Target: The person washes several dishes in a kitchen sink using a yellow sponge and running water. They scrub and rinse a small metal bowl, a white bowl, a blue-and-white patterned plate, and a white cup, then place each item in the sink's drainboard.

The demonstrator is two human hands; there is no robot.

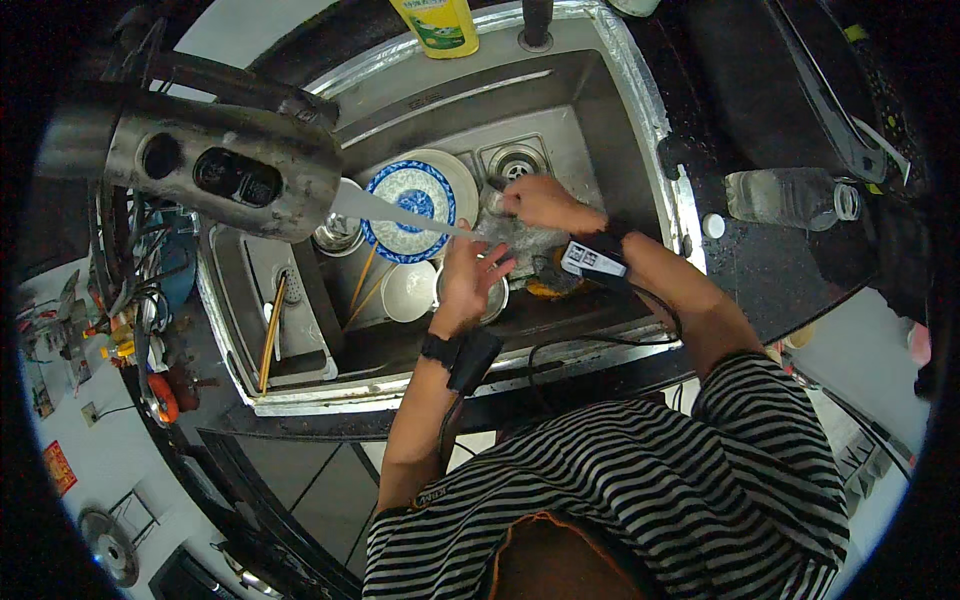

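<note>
Nearest me, past my striped shirt (600,450), is the front edge of the sink (520,358). Just inside it, a bowl (493,308) sits partly hidden below my left hand (470,275), beside a white bowl (408,292). My left fingers are spread wide, with nothing that I can see between them; whether they touch the bowl, I can't tell. To its right lies a dark and yellowish wad (558,277), soft-looking

Both bowls look like stiff, smooth ware, light enough for one hand but likely slippery when wet and easy to chip. I'd take the rim, thumb inside and fingers under the outer wall, well away from the other bowl

A little farther, my right hand (550,203) is curled narrow near a shiny, blurred thing (492,200); I can't tell whether I hold it. Left of that, the blue-rimmed plate (410,180) lies over a paler plate (462,185); its broad edge would be the place to grip. A pale strip, probably water, slants from the tap (220,170) toward my left hand. Beyond are the drain (518,160) and, on the back ledge, a yellow bottle (440,28)
</note>
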